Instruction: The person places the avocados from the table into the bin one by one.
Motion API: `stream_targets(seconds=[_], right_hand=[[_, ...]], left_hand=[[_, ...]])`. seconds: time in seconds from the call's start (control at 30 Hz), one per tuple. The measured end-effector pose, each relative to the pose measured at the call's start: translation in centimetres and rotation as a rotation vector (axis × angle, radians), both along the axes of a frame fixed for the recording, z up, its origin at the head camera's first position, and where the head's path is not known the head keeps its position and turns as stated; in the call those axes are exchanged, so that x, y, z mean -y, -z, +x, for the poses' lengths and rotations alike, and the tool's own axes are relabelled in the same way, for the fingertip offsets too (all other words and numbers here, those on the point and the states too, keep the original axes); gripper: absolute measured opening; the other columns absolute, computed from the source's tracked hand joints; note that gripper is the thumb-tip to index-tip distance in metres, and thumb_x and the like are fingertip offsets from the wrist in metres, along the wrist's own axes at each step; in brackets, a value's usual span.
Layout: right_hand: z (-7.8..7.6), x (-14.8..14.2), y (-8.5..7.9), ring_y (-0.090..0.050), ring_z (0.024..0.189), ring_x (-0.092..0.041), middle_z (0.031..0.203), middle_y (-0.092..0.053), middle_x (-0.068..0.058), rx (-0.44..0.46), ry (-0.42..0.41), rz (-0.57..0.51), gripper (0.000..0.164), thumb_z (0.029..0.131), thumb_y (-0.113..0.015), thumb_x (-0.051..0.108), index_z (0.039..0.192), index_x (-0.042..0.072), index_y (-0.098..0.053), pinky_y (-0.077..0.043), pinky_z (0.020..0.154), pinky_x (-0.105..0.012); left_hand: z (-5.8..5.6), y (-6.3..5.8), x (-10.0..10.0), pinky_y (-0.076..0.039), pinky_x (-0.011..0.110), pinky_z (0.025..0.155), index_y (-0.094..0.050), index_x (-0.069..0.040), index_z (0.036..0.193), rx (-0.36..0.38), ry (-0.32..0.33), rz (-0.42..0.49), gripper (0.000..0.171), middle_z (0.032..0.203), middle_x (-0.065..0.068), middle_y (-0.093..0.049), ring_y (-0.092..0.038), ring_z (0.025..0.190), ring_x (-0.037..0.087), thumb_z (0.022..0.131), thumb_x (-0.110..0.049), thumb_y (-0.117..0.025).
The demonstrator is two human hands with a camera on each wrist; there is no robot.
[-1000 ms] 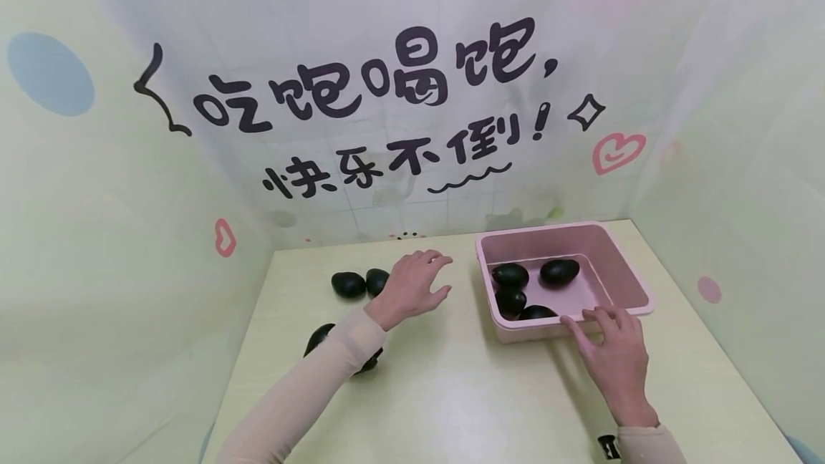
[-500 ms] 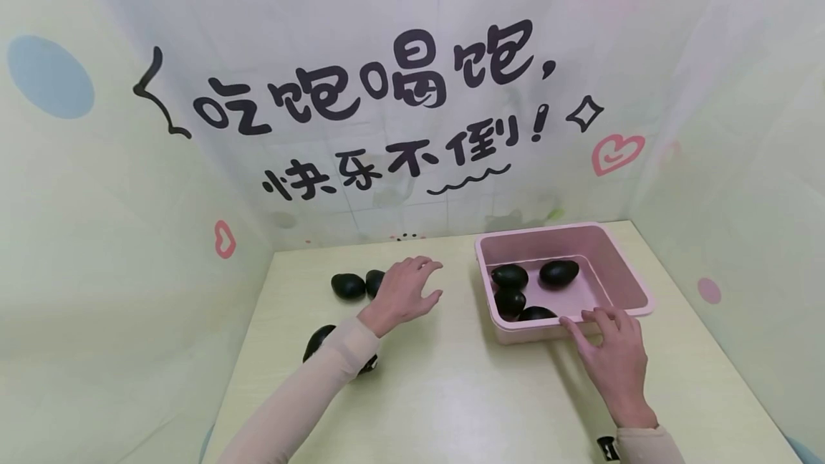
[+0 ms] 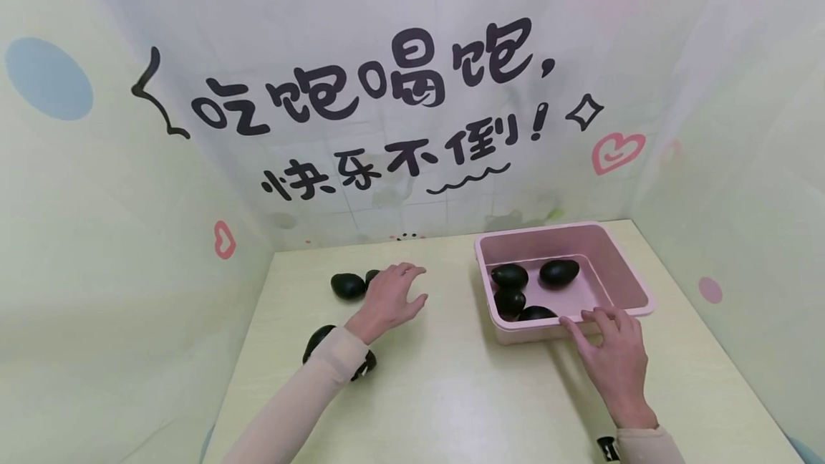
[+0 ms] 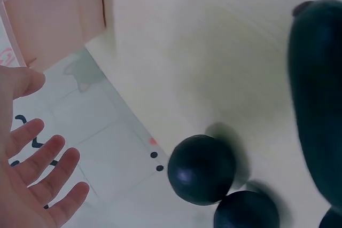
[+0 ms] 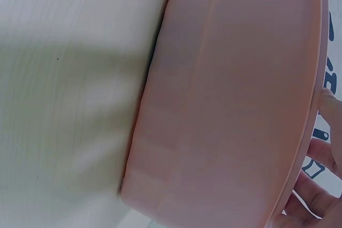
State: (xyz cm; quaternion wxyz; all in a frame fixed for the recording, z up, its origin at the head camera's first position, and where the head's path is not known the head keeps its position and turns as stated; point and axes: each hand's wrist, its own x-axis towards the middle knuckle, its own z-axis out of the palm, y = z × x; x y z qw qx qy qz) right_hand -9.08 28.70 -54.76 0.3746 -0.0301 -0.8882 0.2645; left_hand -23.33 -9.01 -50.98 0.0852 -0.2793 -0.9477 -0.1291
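My left hand hovers over the table's left half with nothing in it. Its fingers are spread and gently bent, thumb apart, as the left wrist view shows. Just past it lie two dark avocados, one partly hidden by the hand. Another avocado sits under my left forearm, half covered by the sleeve. The left wrist view has two round avocado ends and a long dark one up close. My right hand holds the near rim of a pink bin, which contains several avocados.
The pale wooden table ends at a printed cloth backdrop behind and at both sides. The bin stands at the back right, close to the right-hand cloth. A black wrist strap shows at my right cuff.
My left hand has drifted left and slightly nearer, away from the bin and over the rear pair of avocados. My right hand and the bin have stayed put.
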Motion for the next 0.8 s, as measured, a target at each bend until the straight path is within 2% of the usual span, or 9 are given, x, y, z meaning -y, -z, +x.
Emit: stream_targets(seconds=[0.27,0.5,0.6,0.7,0.77,0.8], right_hand=[[0.0,0.1,0.0,-0.058,0.094,-0.046,0.106,-0.069,-0.025,-0.019,-0.009,0.018,0.037,0.071,-0.095,0.019,0.096,-0.002,-0.076,-0.051,0.062,-0.062],[0.0,0.0,0.0,-0.059,0.096,-0.048,0.107,-0.069,-0.026,-0.02,-0.009,0.019,0.038,0.072,-0.094,0.019,0.097,-0.003,-0.076,-0.052,0.064,-0.063],[0.0,0.0,0.1,-0.059,0.097,-0.048,0.107,-0.069,-0.027,-0.025,-0.015,0.016,0.042,0.082,-0.09,0.034,0.097,-0.003,-0.076,-0.053,0.064,-0.064],[0.0,0.0,0.2,-0.059,0.097,-0.049,0.108,-0.069,-0.027,-0.028,-0.019,0.02,0.06,0.094,-0.075,0.058,0.097,-0.003,-0.076,-0.053,0.065,-0.064],[0.1,-0.1,0.2,-0.059,0.097,-0.049,0.108,-0.068,-0.027,-0.026,-0.02,0.02,0.063,0.095,-0.072,0.06,0.097,-0.003,-0.075,-0.053,0.065,-0.064],[0.1,0.0,0.2,-0.059,0.097,-0.049,0.108,-0.069,-0.027,-0.023,-0.018,0.02,0.06,0.094,-0.075,0.057,0.097,-0.003,-0.075,-0.053,0.065,-0.064]], left_hand=[[0.7,1.6,2.2,-0.06,0.049,0.09,-0.07,-0.013,0.135,0.017,-0.063,0.007,0.045,0.133,0.011,-0.072,-0.07,0.116,0.034,0.096,-0.033,-0.077],[1.0,2.2,3.5,-0.06,0.051,0.093,-0.07,-0.013,0.136,0.048,-0.117,0.039,0.045,0.135,0.013,-0.07,-0.069,0.117,0.036,0.096,-0.032,-0.078],[1.2,2.5,3.9,-0.059,0.052,0.095,-0.07,-0.012,0.137,0.067,-0.138,0.048,0.046,0.137,0.013,-0.07,-0.069,0.118,0.036,0.096,-0.033,-0.078],[1.3,2.9,4.2,-0.059,0.051,0.097,-0.07,-0.012,0.137,0.073,-0.15,0.054,0.047,0.138,0.014,-0.069,-0.069,0.119,0.036,0.097,-0.034,-0.077],[1.5,3.1,4.5,-0.059,0.052,0.099,-0.07,-0.011,0.137,0.076,-0.154,0.062,0.047,0.138,0.014,-0.069,-0.069,0.12,0.036,0.097,-0.034,-0.077],[1.6,3.2,4.6,-0.059,0.051,0.099,-0.07,-0.012,0.137,0.075,-0.158,0.062,0.047,0.138,0.014,-0.069,-0.069,0.12,0.036,0.097,-0.035,-0.077]])
